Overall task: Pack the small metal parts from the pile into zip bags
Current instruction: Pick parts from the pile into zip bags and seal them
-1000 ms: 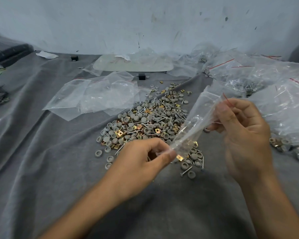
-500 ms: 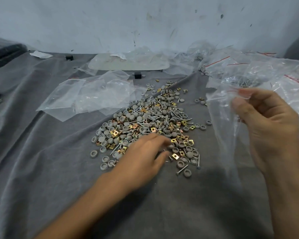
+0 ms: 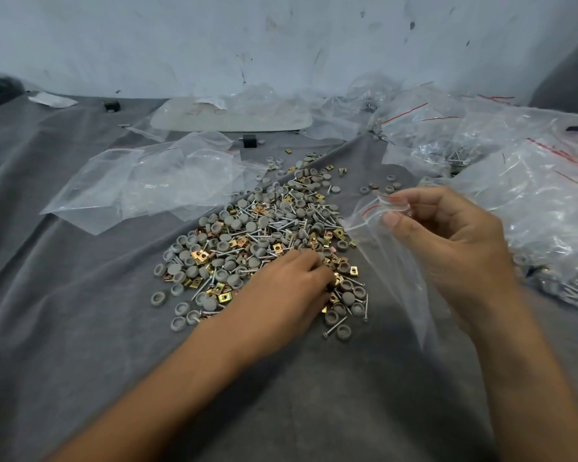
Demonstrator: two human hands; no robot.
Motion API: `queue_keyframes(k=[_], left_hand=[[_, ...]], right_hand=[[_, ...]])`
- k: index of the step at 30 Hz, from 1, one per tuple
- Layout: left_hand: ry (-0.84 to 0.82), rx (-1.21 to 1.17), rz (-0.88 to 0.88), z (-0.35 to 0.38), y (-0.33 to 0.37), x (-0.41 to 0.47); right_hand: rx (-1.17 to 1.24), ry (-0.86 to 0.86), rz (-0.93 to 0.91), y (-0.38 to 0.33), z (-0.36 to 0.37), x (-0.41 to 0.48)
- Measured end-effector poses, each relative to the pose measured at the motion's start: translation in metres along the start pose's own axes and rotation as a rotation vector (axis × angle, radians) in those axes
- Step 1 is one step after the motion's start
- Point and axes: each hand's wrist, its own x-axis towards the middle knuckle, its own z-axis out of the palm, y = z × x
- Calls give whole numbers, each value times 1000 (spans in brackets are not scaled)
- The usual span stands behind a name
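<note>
My right hand (image 3: 447, 238) pinches an empty-looking bag (image 3: 392, 265) at its mouth. My left hand (image 3: 291, 288) curls into the pile (image 3: 264, 231), grip unclear. Filled bags (image 3: 531, 201) lie right; many parts remain.

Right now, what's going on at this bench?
A person is bagging small hardware on a grey cloth. The right hand pinches the mouth of a clear zip bag, held up beside the pile of screws, grey caps and brass-coloured clips. The left hand is down at the pile's near edge, fingers curled among the parts; whether it has hold of any is unclear. Empty bags lie to the left, filled bags to the right.
</note>
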Motion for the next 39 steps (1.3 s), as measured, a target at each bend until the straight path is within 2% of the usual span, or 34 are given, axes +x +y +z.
queue_keyframes(k=[7, 15, 19, 25, 28, 31, 35, 39], left_hand=[[-86, -12, -148, -13, -17, -18], [-96, -41, -137, -18, -23, -19], [-89, -25, -106, -17, -26, -16], [190, -212, -245, -25, -34, -24], [272, -407, -376, -27, -39, -29], [341, -632, -411, -30, -39, -30], [281, -772, -336, -34, -30, -28], [230, -718, -349, -31, -23, -28]], right_hand=[[-18, -63, 30, 0, 7, -5], [10, -189, 62, 2, 18, -10], [-63, -290, 62, 3, 16, -11], [-158, -306, 45, 5, 12, -10], [-205, -325, 38, 6, 16, -12], [-256, -366, 19, 7, 23, -15], [-310, -406, -10, 8, 32, -19], [-336, -423, -34, 10, 36, -20]])
